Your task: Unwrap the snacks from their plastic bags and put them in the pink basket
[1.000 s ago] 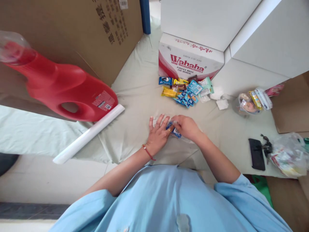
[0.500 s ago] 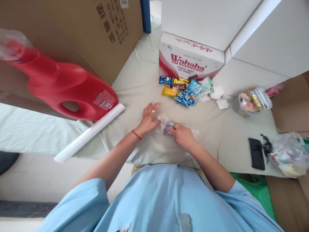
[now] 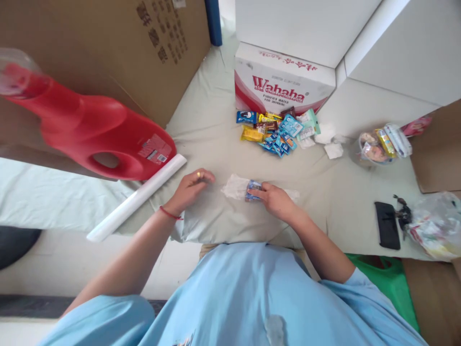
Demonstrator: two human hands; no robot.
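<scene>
1. The right hand point(image 3: 276, 199) is gripping a small blue packet point(image 3: 253, 189), its thumb and fingers closing on the packet's right part and partly hiding it.
2. The packet is sitting near the middle of the cloth-covered tabletop point(image 3: 212, 139), straight in front of the person's blue shirt point(image 3: 245, 288).
3. Crinkled clear plastic point(image 3: 235, 186) is spreading to the left of the packet, and more is showing beyond the right hand; whether the packet is lying inside it or on top, I cannot tell.
4. The left hand point(image 3: 192, 189) is hanging open, fingers loosely curling and thumb standing apart, between the plastic and a white roll point(image 3: 139, 199). It is wearing a ring point(image 3: 198, 175), and a red bracelet point(image 3: 170, 213) is circling the wrist.
5. The roll is lying aslant just beside a big red bottle point(image 3: 122, 127), with a brown cardboard box point(image 3: 108, 53) standing behind.
6. Farther back, a pile of wrapped snacks point(image 3: 272, 127) is resting in front of a white and red carton point(image 3: 284, 91), with white tissues point(image 3: 333, 150) lying to its right.
7. Farther right, a clear tub point(image 3: 363, 154) is holding more snacks; nearer the person, a black phone point(image 3: 386, 223) is lying beside keys point(image 3: 404, 214) and a plastic bag point(image 3: 434, 223).
</scene>
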